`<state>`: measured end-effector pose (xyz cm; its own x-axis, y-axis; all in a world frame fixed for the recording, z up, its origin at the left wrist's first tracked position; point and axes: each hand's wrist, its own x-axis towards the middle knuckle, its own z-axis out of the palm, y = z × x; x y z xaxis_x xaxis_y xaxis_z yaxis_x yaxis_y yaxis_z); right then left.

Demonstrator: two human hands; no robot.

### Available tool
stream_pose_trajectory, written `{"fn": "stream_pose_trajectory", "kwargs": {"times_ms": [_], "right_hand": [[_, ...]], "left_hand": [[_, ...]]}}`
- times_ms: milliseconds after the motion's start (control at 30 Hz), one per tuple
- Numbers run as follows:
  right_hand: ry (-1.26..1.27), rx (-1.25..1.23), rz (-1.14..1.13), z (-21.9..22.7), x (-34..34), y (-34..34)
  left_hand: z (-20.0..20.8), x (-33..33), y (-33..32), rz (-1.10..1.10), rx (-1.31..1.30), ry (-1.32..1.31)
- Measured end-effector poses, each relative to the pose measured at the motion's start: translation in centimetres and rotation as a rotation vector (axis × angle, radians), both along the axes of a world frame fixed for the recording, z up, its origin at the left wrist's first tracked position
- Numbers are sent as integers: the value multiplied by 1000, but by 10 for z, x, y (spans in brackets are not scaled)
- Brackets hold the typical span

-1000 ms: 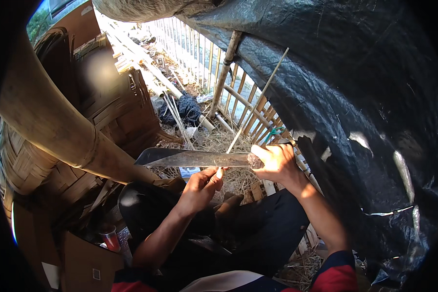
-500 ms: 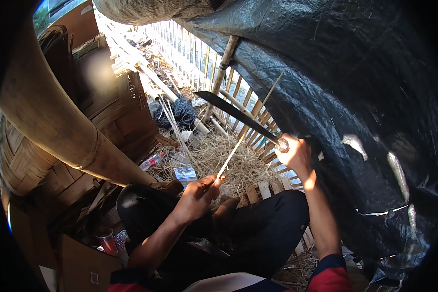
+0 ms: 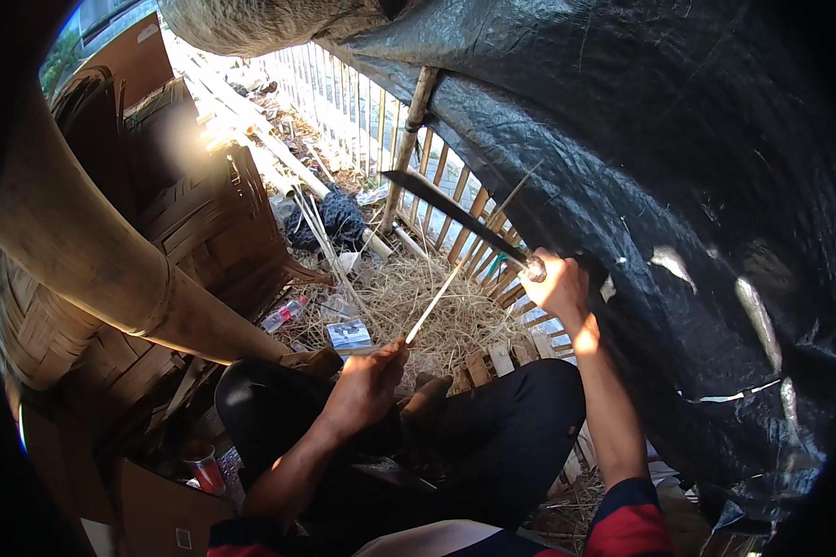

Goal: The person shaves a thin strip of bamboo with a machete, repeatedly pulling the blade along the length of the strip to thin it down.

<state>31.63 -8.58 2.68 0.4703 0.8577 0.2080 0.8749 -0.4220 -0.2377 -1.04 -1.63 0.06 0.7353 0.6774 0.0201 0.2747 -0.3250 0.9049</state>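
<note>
In my right hand [image 3: 557,286] is the handle of a machete [image 3: 455,211], its long dark blade slanting up and left over the shavings. My left hand [image 3: 366,385] is closed on the near end of a thin pale bamboo strip [image 3: 429,312]. The strip runs up and right, passes behind the blade near the handle, and tapers to a point by the black sheet. Whether the blade touches the strip I cannot tell. My crossed legs in dark trousers [image 3: 502,418] lie beneath both hands.
A thick bamboo pole [image 3: 111,269] slants down the left, before woven bamboo panels [image 3: 209,218]. Curly shavings [image 3: 409,292] cover the floor ahead. A slatted bamboo fence [image 3: 455,190] and black plastic sheeting [image 3: 697,167] close off the right. A red drink cup [image 3: 204,469] stands at lower left.
The view has shifted slightly. My left hand has turned a little around the strip's near end, and the machete lies at a slightly different slant. Both hands keep their hold.
</note>
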Motion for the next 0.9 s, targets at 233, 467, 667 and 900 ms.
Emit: {"fn": "stream_pose_trajectory", "kwargs": {"times_ms": [233,467,667,900], "right_hand": [[-17,96,-264,-20,19,-17],[-30,-7,67,-9,3,-13],[13,42,-283,-17,33,-17],[3,216,-363,-28,29,-19]], "left_hand": [[-2,0,-3,-63,-108,-73],[-13,-9,1,-119,-232,-183],[8,-34,-20,-71,-744,-258],[4,-82,-47,20,-930,-239]]}}
